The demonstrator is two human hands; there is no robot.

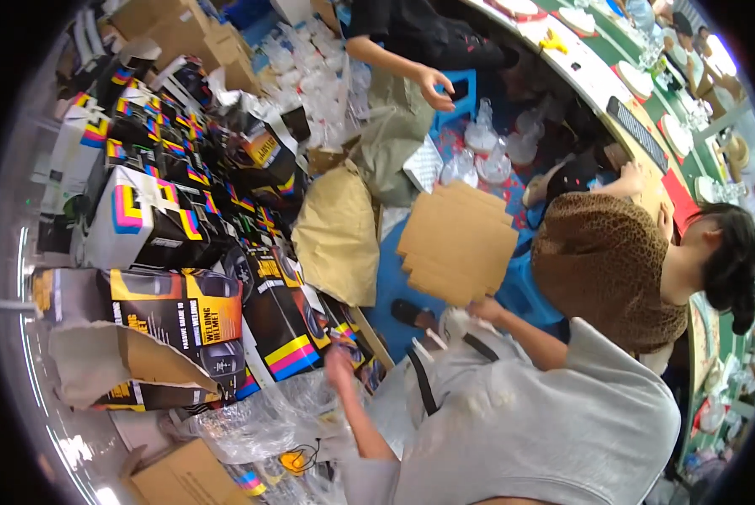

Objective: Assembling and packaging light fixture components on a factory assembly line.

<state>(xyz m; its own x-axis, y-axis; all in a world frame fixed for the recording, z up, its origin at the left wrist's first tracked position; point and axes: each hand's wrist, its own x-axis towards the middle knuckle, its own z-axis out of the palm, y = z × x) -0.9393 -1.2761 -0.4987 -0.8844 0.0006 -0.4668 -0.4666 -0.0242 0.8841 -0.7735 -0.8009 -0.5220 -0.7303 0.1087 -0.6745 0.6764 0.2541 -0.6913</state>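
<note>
My right hand (484, 310) grips the near edge of several flat brown cardboard sheets (457, 240), fanned slightly out of line in front of me. Part of that hand is hidden by my grey shirt. To the left, my left hand (339, 364) is beside the black printed cartons (280, 316) and above crumpled clear plastic wrap (259, 425). Its fingers are small and blurred, so whether it touches a carton cannot be made out.
Black and white cartons (142, 215) are piled at left, near a torn open box (125, 362). A brown paper sack (339, 236) stands ahead. A person in a leopard-print top (604, 265) sits right at a long workbench (646, 139); another person's hand (434, 88) is beyond, near clear plastic parts (481, 135).
</note>
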